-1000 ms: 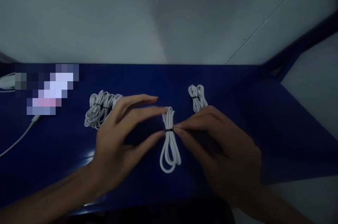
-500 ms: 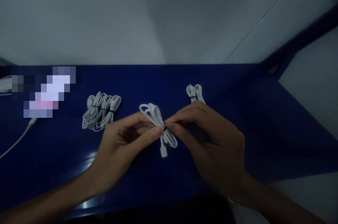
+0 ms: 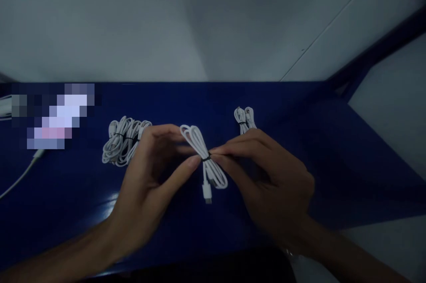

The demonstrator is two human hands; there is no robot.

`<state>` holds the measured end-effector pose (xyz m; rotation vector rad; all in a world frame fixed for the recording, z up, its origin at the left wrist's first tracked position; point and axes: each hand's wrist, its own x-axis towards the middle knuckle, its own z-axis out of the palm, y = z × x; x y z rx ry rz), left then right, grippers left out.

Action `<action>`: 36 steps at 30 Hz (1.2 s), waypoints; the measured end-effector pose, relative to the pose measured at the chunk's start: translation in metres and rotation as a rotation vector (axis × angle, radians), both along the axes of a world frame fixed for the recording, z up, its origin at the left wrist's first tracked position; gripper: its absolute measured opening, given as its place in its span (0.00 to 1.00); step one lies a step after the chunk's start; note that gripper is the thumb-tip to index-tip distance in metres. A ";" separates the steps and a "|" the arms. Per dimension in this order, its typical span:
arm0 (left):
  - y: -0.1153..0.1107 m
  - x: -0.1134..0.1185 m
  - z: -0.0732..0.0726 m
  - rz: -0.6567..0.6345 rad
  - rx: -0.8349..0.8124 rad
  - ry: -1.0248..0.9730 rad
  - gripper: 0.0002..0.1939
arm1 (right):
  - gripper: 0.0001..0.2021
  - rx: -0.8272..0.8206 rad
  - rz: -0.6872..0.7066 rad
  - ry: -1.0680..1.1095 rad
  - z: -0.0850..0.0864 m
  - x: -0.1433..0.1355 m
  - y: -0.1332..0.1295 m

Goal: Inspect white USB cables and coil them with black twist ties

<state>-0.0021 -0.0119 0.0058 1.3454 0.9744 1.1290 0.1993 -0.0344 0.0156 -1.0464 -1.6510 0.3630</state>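
A coiled white cable (image 3: pixel 203 158) bound at its middle by a black tie hangs just above the blue table (image 3: pixel 333 163). My left hand (image 3: pixel 149 181) and my right hand (image 3: pixel 269 181) pinch it from either side at the tie, thumbs and forefingers meeting there. One white plug dangles below the coil. The bundle is tilted, its upper loops leaning left.
A pile of tied white cables (image 3: pixel 124 143) lies to the left, and a single tied cable (image 3: pixel 245 119) lies behind my right hand. A loose white cord (image 3: pixel 20 176) trails at the far left. A white wall stands behind the table.
The cable was lifted off the table and turned from upright to tilted. My left hand closed onto it from an open pose, and a plug dropped free below.
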 end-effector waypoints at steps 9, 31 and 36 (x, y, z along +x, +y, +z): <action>0.003 -0.013 -0.005 0.101 0.912 0.645 0.27 | 0.07 -0.333 0.040 0.125 0.004 -0.002 -0.003; 0.008 -0.002 0.005 -0.410 -0.538 -0.269 0.12 | 0.15 0.116 0.009 -0.019 -0.005 -0.004 -0.003; 0.008 -0.006 0.004 -0.334 -0.408 -0.153 0.10 | 0.12 -0.042 0.010 0.046 -0.003 -0.004 -0.004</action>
